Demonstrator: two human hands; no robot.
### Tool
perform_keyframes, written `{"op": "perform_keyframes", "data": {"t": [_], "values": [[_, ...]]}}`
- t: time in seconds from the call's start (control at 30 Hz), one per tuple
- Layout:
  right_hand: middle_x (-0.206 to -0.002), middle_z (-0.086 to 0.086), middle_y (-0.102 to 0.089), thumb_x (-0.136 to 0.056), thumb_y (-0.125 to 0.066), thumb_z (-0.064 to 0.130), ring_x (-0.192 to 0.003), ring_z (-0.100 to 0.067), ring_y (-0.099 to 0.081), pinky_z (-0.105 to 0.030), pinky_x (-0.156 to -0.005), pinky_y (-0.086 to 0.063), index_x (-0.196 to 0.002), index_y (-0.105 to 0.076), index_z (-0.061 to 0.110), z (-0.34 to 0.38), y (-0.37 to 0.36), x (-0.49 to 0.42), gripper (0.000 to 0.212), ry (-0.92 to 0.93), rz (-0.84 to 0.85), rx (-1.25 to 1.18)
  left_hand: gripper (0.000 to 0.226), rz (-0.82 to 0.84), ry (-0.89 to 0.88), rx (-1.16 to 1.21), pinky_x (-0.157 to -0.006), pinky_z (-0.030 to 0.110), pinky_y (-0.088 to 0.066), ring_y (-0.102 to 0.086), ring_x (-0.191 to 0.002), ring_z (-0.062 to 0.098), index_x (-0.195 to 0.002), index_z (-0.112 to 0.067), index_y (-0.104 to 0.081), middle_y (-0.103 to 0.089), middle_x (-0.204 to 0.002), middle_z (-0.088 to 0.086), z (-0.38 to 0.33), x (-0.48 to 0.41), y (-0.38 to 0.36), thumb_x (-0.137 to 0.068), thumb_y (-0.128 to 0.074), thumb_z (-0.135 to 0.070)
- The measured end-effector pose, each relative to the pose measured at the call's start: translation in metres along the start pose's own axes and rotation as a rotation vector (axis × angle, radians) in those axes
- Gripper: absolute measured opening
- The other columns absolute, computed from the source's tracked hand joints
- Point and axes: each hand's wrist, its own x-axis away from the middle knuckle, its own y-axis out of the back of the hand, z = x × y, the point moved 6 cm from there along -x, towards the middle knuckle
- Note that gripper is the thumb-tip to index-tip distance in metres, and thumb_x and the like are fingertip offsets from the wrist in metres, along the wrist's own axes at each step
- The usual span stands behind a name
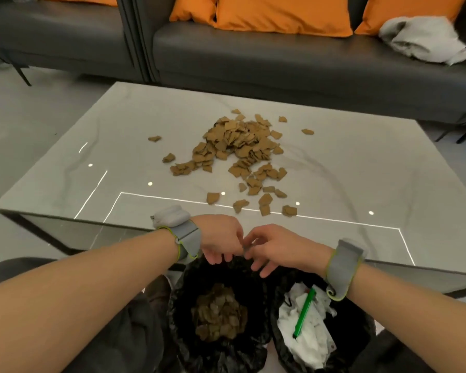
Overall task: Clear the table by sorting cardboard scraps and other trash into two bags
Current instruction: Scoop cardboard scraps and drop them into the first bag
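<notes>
A heap of brown cardboard scraps (pixel 237 146) lies in the middle of the pale marble table (pixel 361 170), with loose pieces trailing toward the near edge. Below that edge stand two black bags. The left bag (pixel 183 327) holds cardboard scraps. The right bag (pixel 361 332) holds white crumpled paper and a green pen (pixel 304 313). My left hand (pixel 221 242) and my right hand (pixel 277 247) meet fingertip to fingertip above the left bag's rim. Something small and grey seems pinched between them; I cannot tell what it is or which hand holds it.
A dark grey sofa (pixel 280 60) with orange cushions (pixel 277 12) runs along the far side of the table. A grey cloth (pixel 423 40) lies on its right seat. Grey bands wrap both wrists. Ceiling lights reflect off the glossy tabletop.
</notes>
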Motion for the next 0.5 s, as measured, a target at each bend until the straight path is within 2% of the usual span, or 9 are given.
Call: {"op": "perform_keyframes", "data": {"t": [0.07,0.13,0.17,0.23,0.33,0.4,0.43,0.5], "values": [[-0.103,-0.021,-0.069,-0.088,-0.060,0.005,-0.077,-0.029,-0.072,-0.040,-0.068,-0.062,-0.112,-0.062,0.007,0.013,0.025,0.000,0.024,0.047,-0.094,-0.061,0.021,-0.111,-0.023,0.081,-0.072,0.031,-0.063,-0.075,-0.081,0.022,-0.107,-0.015,-0.066,-0.075,-0.093,0.002,-0.003,-0.003,0.025,-0.090,-0.055,-0.022],[-0.100,-0.018,-0.067,-0.086,-0.061,0.007,-0.071,-0.024,-0.067,-0.038,-0.065,-0.059,-0.108,-0.062,0.010,0.016,0.056,-0.005,0.022,0.078,-0.291,-0.006,0.021,-0.270,-0.043,0.068,-0.067,0.027,-0.059,-0.070,-0.083,0.023,-0.107,-0.016,-0.064,-0.070,-0.099,0.004,-0.001,-0.008,0.048,-0.089,-0.057,-0.023],[-0.101,-0.014,-0.064,-0.085,-0.062,0.012,-0.073,-0.020,-0.064,-0.035,-0.065,-0.056,-0.110,-0.060,0.013,0.015,0.073,-0.008,0.025,0.080,-0.411,0.109,0.026,-0.364,-0.036,0.023,-0.070,0.028,-0.055,-0.065,-0.090,0.025,-0.113,-0.016,-0.061,-0.063,-0.106,0.006,0.002,-0.010,0.060,-0.089,-0.059,-0.027],[-0.113,-0.007,-0.053,-0.083,-0.065,0.027,-0.083,-0.021,-0.061,-0.031,-0.074,-0.052,-0.123,-0.052,0.018,0.008,0.091,-0.014,0.043,0.024,-0.548,0.402,0.048,-0.498,0.070,-0.083,-0.090,0.036,-0.049,-0.051,-0.113,0.029,-0.129,-0.018,-0.048,-0.047,-0.127,0.010,0.011,-0.016,0.069,-0.087,-0.062,-0.037],[-0.122,-0.009,-0.039,-0.083,-0.065,0.044,-0.093,-0.029,-0.063,-0.037,-0.082,-0.053,-0.127,-0.042,0.015,-0.007,0.099,-0.029,0.058,-0.052,-0.576,0.569,0.090,-0.585,0.307,-0.131,-0.111,0.046,-0.032,-0.019,-0.143,0.037,-0.150,-0.026,-0.023,-0.015,-0.156,0.013,0.029,-0.026,0.070,-0.079,-0.066,-0.060],[-0.120,-0.007,-0.039,-0.085,-0.064,0.045,-0.091,-0.027,-0.062,-0.037,-0.082,-0.053,-0.124,-0.045,0.014,-0.007,0.097,-0.042,0.053,-0.003,-0.567,0.587,0.112,-0.602,0.336,-0.084,-0.115,0.051,-0.021,-0.002,-0.150,0.036,-0.156,-0.030,-0.007,0.005,-0.164,0.014,0.038,-0.039,0.065,-0.069,-0.052,-0.085],[-0.117,-0.006,-0.041,-0.088,-0.062,0.042,-0.090,-0.025,-0.062,-0.036,-0.081,-0.052,-0.121,-0.047,0.015,-0.003,0.096,-0.048,0.045,0.050,-0.574,0.586,0.119,-0.643,0.329,-0.074,-0.115,0.052,-0.019,0.000,-0.151,0.035,-0.156,-0.031,-0.005,0.007,-0.165,0.012,0.041,-0.047,0.063,-0.061,-0.037,-0.094],[-0.110,-0.002,-0.046,-0.093,-0.057,0.035,-0.088,-0.022,-0.060,-0.031,-0.079,-0.050,-0.117,-0.055,0.017,0.006,0.095,-0.058,0.030,0.160,-0.592,0.564,0.121,-0.759,0.305,-0.093,-0.112,0.051,-0.022,-0.009,-0.150,0.035,-0.156,-0.033,-0.013,-0.002,-0.165,0.011,0.046,-0.058,0.063,-0.052,-0.012,-0.095]]}}
